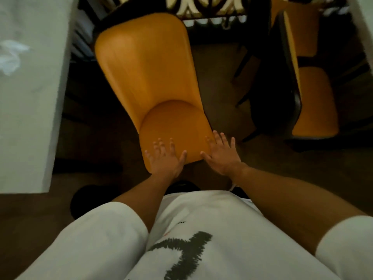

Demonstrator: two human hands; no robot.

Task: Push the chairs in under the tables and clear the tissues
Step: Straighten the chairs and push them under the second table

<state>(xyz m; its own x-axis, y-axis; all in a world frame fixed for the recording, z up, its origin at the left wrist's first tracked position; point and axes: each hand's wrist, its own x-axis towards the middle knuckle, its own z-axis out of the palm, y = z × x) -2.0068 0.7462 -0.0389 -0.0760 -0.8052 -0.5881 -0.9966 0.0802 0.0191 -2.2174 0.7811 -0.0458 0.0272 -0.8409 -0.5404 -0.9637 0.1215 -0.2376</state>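
An orange chair (153,81) stands in the aisle between two pale counters, its long axis running away from the person — near end by the body, far end toward a patterned rug (203,6). The left hand (165,156) and right hand (222,154) rest flat on its near edge, each grip wide, fingers spread, holding nothing. A crumpled tissue (11,57) lies on the left counter (40,118). A second orange chair (310,93) sits tucked at the right. An uneven shove could likely swing the chair into that neighbour.
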